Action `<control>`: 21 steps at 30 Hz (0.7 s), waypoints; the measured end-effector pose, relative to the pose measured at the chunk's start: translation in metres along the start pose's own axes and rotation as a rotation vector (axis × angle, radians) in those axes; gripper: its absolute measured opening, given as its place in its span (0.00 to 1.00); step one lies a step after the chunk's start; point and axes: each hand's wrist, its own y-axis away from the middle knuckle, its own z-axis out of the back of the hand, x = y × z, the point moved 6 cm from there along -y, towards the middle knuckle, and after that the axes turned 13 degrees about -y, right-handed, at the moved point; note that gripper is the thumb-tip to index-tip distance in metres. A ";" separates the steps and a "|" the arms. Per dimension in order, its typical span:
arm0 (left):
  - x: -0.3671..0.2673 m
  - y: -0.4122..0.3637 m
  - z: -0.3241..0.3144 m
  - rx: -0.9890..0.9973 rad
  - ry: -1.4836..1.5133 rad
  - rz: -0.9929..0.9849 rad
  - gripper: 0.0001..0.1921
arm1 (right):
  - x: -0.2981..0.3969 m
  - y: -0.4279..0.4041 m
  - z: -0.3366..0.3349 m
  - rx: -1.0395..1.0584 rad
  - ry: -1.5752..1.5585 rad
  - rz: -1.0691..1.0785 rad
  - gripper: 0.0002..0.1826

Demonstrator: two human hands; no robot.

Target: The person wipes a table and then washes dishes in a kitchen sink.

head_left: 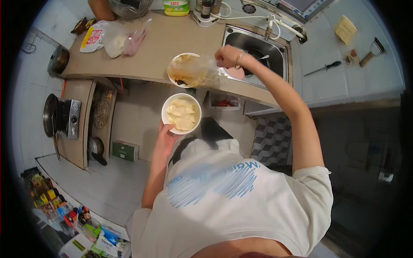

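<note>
My left hand holds a round white bowl out in front of my body, below the counter edge in the picture. Several pale dumplings lie in it. My right hand is raised by the left side of the sink, with its fingers closed on the end of a clear plastic bag. The bag stretches left over a second white bowl on the counter. Brown, sauce-stained contents show through the film. A thin stick lies across the bag.
A steel sink holds a pink round item and a spoon. Food bags lie at the counter's back left. A frying pan rests beside a portable stove. Below the counter sits a plastic bin.
</note>
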 end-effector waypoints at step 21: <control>-0.017 -0.035 -0.052 -0.201 0.291 -0.123 0.27 | 0.009 -0.031 0.147 -0.039 -1.217 0.162 0.13</control>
